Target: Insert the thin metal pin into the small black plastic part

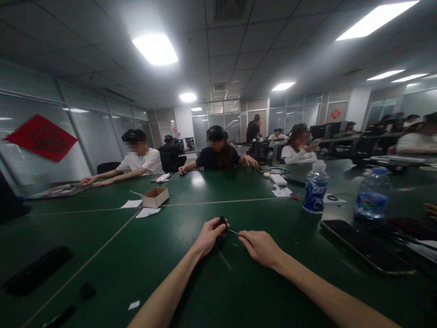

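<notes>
Pinched between the thumb and fingers of my left hand (208, 237) is a small black part (223, 222), too small and dark to make out its kind. My right hand (261, 246) is closed around a slim screwdriver, its handle hidden in my fingers. The screwdriver's thin metal shaft (233, 232) points left toward the black part, and its tip is at or against that part; contact is hard to tell. Both hands are just above the green table (191, 228), close together.
To the right stand two bottles, one with a blue label (314, 189) and one with a blue cap (373, 196), near a phone (367, 246). A small cardboard box (155, 197) sits ahead-left beside papers. Black items (39, 269) and a white scrap (134, 305) lie left. People sit across.
</notes>
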Available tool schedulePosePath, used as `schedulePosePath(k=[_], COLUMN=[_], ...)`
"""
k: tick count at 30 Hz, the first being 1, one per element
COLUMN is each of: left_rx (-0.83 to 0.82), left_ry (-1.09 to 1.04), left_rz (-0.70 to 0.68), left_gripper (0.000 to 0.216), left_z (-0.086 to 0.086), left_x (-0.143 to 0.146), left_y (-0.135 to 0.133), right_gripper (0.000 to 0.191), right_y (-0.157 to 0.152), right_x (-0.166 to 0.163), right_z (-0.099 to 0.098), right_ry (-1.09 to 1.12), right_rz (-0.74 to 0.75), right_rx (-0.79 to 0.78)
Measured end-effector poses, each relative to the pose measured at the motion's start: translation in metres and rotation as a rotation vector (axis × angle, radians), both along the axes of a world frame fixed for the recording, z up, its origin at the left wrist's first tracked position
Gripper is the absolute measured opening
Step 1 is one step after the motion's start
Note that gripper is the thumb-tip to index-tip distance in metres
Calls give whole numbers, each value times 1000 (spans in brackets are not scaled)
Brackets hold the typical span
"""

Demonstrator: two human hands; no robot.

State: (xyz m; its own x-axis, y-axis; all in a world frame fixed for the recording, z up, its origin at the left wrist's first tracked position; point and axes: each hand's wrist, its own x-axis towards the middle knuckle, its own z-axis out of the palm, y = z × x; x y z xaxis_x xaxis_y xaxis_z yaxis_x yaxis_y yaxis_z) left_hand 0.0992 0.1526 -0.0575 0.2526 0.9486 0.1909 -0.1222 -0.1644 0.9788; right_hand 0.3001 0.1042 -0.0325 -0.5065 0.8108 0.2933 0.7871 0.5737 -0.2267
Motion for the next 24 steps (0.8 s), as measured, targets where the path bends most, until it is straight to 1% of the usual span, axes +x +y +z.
schedulePosePath(k=[7, 13, 16, 18, 21, 24], left_rx=[-5, -22, -12, -10, -19, -74], left_ry=[-62, -70, 53, 100, 6, -120], left_rz=[-42, -35, -141, -198, -149, -96], left_gripper=[37, 37, 34, 32, 32, 37], left_z=[-2, 6, 11, 12, 7, -2], left_x=[0, 3, 6, 7, 5, 3], left_y=[1, -5, -10, -11, -7, 1], right_gripper=[32, 31, 34, 34, 33, 33], right_y=[-3, 2, 8, 10, 9, 5], right_x=[1, 2, 3, 3, 3, 1], right_z=[3, -1, -5, -6, -5, -3], right_ry=[82, 150, 279, 333, 286, 210], right_rz=[-1, 25, -55, -106, -70, -39], right_rx=[-53, -36, -21, -9, -5, -6])
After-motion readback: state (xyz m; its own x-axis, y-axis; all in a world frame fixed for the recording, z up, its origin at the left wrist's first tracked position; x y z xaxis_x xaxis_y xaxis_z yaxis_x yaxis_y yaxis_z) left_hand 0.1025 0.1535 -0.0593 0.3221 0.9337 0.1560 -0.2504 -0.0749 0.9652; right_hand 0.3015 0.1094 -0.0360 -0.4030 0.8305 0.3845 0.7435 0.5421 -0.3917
